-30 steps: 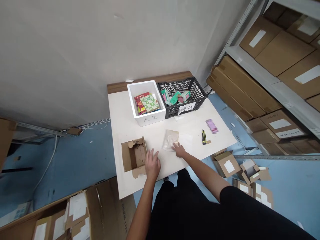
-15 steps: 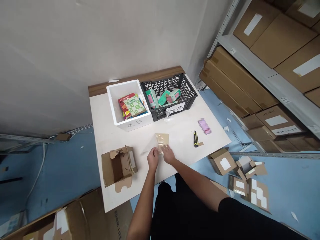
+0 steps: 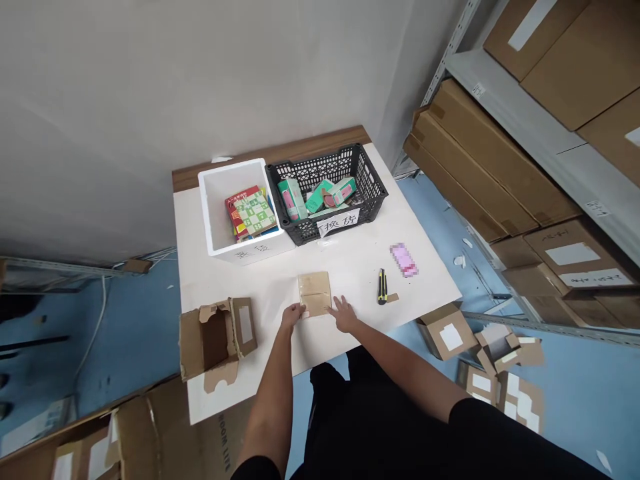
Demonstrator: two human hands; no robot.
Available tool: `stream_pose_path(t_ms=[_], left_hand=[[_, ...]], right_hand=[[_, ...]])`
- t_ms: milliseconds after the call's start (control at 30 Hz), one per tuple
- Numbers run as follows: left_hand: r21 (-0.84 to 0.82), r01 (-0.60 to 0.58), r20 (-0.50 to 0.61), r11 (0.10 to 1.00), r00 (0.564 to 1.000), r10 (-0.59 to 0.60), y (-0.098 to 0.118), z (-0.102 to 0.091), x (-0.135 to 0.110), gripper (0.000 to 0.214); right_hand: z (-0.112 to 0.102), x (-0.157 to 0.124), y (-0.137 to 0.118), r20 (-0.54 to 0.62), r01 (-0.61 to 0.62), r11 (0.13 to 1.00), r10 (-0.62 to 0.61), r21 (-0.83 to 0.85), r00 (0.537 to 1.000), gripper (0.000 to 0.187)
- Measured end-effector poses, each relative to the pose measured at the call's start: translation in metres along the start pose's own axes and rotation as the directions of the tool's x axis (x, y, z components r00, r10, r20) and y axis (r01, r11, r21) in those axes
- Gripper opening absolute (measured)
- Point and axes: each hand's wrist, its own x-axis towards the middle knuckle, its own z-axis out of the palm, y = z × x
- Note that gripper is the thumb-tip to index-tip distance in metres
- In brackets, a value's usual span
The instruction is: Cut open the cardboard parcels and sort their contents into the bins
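A flat brown packet point(image 3: 315, 292) lies on the white table point(image 3: 350, 257), close to the near edge. My left hand point(image 3: 292, 315) is at its lower left corner, fingers pinched on the edge. On the other side, my right hand point(image 3: 343, 313) rests with fingers spread at the lower right corner, touching the packet. A torn-open small cardboard box point(image 3: 216, 337) lies to the left of my left hand, apart from it.
A white foam box point(image 3: 215, 200) with colourful books point(image 3: 250, 212) and a black crate point(image 3: 373, 181) of green cartons stand at the back. A utility knife point(image 3: 383, 287) and a pink item point(image 3: 403, 260) lie right. Shelves with cartons point(image 3: 475, 173) line the right; small boxes point(image 3: 447, 333) litter the floor.
My left hand left the open cardboard box and came to the packet. The packet now lies flat between both hands. The view shifted, so the table sits further left.
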Motion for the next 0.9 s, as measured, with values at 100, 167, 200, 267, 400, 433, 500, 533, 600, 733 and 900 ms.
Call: stream_pose_path(t_ms=[100, 167, 200, 267, 400, 433, 500, 533, 600, 733, 900], left_hand=[[-0.136, -0.041, 0.062, 0.99, 0.997, 0.05, 0.016, 0.006, -0.017, 0.046], [-0.219, -0.08, 0.076, 0.973, 0.992, 0.098, 0.031, 0.013, -0.031, 0.048], [-0.255, -0.101, 0.079, 0.962, 0.989, 0.125, 0.04, 0.016, -0.038, 0.049], [-0.317, -0.147, 0.08, 0.937, 0.98, 0.181, 0.058, 0.017, -0.053, 0.051], [-0.513, -0.262, 0.068, 0.817, 0.937, 0.343, 0.101, -0.008, -0.082, 0.061], [-0.558, -0.294, 0.065, 0.776, 0.917, 0.394, 0.114, -0.019, -0.089, 0.071], [-0.6, -0.351, 0.077, 0.719, 0.869, 0.488, 0.139, -0.044, -0.105, 0.091], [-0.605, -0.379, 0.089, 0.7, 0.842, 0.532, 0.151, -0.057, -0.112, 0.096], [-0.603, -0.434, 0.097, 0.669, 0.793, 0.602, 0.173, -0.079, -0.127, 0.1], [-0.598, -0.509, 0.062, 0.618, 0.74, 0.67, 0.202, -0.106, -0.15, 0.104], [-0.553, -0.571, -0.024, 0.607, 0.739, 0.673, 0.214, -0.118, -0.16, 0.1]], right_hand=[[-0.017, -0.004, 0.018, 0.041, -0.008, 0.981, 0.0, 0.192, 0.999, 0.088], [-0.031, -0.007, 0.027, 0.039, -0.012, 0.934, -0.003, 0.358, 0.999, 0.085], [-0.04, -0.009, 0.031, 0.013, 0.001, 0.89, -0.008, 0.455, 1.0, 0.085], [-0.061, -0.012, 0.036, -0.067, 0.067, 0.736, -0.029, 0.673, 0.997, 0.089], [-0.127, -0.027, 0.034, -0.272, 0.278, 0.229, -0.056, 0.933, 0.961, 0.091], [-0.149, -0.034, 0.031, -0.342, 0.349, 0.155, -0.072, 0.924, 0.937, 0.089], [-0.194, -0.052, 0.021, -0.446, 0.461, 0.085, -0.15, 0.883, 0.882, 0.084], [-0.217, -0.063, 0.016, -0.47, 0.491, 0.067, -0.2, 0.869, 0.86, 0.081], [-0.257, -0.088, 0.004, -0.473, 0.513, 0.057, -0.311, 0.857, 0.824, 0.079], [-0.306, -0.133, -0.02, -0.473, 0.56, 0.066, -0.458, 0.826, 0.753, 0.082], [-0.321, -0.158, -0.037, -0.46, 0.577, 0.07, -0.53, 0.814, 0.713, 0.094]])
